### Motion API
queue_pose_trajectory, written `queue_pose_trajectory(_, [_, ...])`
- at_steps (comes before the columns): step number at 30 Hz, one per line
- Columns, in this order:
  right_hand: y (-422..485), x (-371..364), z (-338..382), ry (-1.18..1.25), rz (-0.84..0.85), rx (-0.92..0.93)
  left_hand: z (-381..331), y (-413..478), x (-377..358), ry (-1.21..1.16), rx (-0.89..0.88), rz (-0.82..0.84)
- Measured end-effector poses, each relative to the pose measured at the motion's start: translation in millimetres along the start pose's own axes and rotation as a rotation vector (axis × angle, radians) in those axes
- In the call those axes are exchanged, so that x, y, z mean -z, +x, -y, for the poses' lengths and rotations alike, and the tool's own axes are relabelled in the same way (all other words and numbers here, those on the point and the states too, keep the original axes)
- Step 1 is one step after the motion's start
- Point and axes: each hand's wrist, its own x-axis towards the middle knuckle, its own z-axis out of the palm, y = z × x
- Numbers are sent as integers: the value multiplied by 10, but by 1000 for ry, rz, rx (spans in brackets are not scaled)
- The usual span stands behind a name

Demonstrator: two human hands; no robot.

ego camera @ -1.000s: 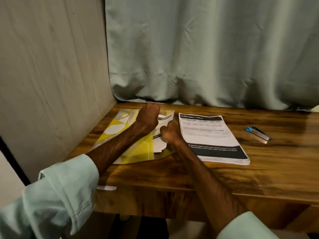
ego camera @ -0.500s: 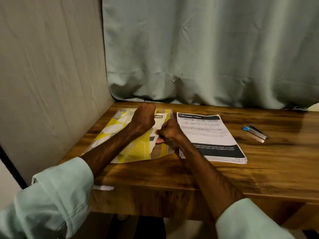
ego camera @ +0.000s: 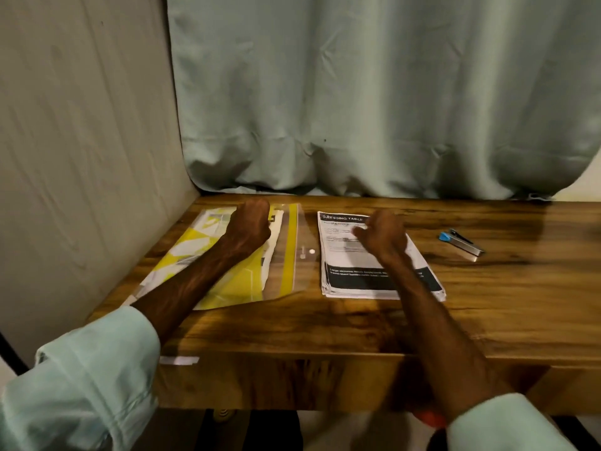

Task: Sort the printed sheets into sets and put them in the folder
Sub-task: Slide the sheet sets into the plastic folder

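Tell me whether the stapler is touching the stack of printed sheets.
Apart. The head view shows a wide band of bare wooden table between the stapler and the right edge of the stack.

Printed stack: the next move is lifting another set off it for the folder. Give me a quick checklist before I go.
1. Printed stack flat on the table, edges roughly squared: ok.
2. Right hand over the stack's upper half: ok. Whether it grips a sheet: cannot tell, blurred.
3. Folder with its clear flap lying open toward the stack: ok.
4. Left hand resting on the folder: ok.
5. Sheets in the folder fully tucked in: cannot tell; white edges show beside the left hand.
6. Stapler apart from the stack, to its right: ok.
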Motion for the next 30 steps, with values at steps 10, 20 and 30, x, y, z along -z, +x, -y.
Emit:
queue_pose_trajectory(10, [204,587,-653,-123,159,-239,-65,21,6,2,83,57])
queue_pose_trajectory(20, [272,697,-650,-95,69,-299,-55,56,44,-3,80,60])
queue_pose_trajectory(30, [102,478,-558,-339,-200,-57,-52,-1,-4,-27,100,96])
